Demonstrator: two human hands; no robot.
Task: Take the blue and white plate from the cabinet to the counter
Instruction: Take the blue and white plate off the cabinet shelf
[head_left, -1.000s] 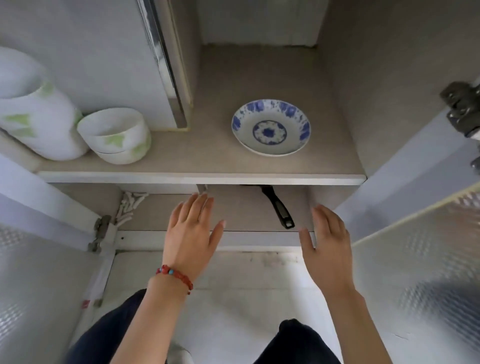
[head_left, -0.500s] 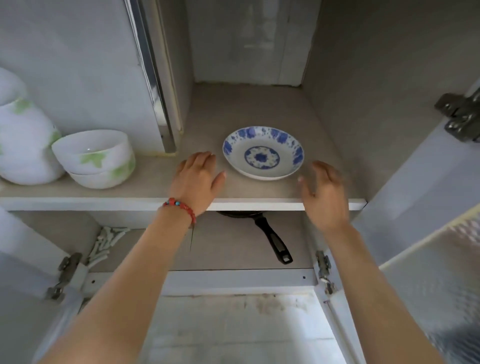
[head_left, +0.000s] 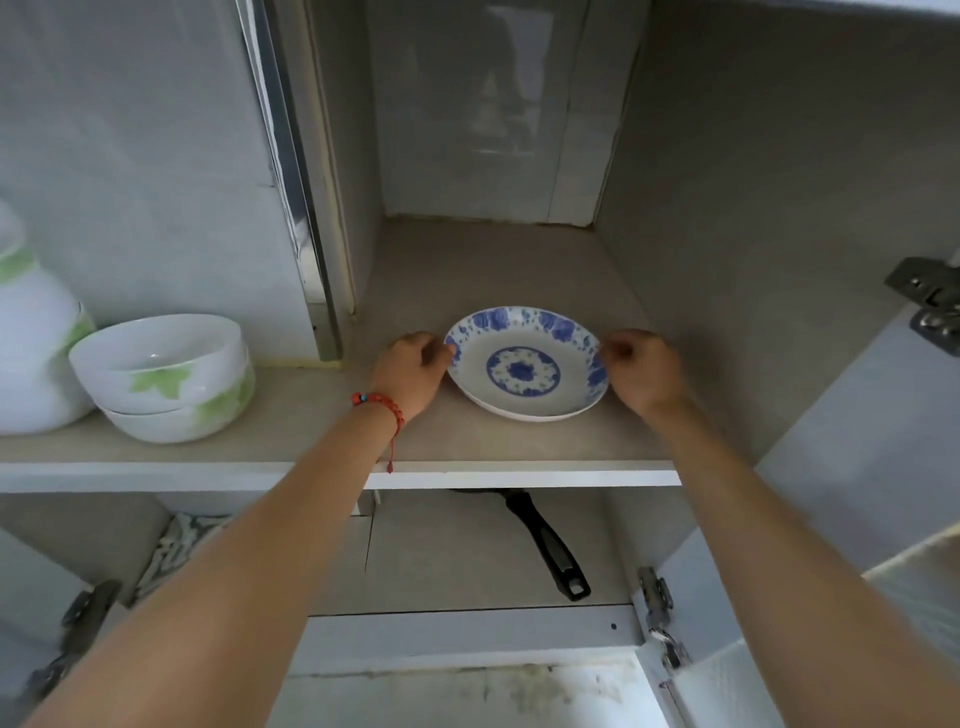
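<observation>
We've got both hands on the blue and white plate (head_left: 525, 364), one per side: left hand (head_left: 413, 371) curled at its left rim, right hand (head_left: 641, 370) curled at its right rim, fingers closed around the edge on each side. Plate sits between our hands on the cabinet shelf (head_left: 467, 441), flat as far as we can tell; can't see whether it's off the surface. Red bead bracelet (head_left: 382, 405) on our left wrist. Well out to the left of the left hand, same shelf: two stacked white bowls (head_left: 166, 376) with green leaf print, and a bigger white vessel (head_left: 31, 343) just beyond them at the frame edge. Below our hands, on the lower shelf, a black pan handle (head_left: 550, 548) sticks out from under the shelf board. Door hinge (head_left: 930, 301) on the open door past the right hand
</observation>
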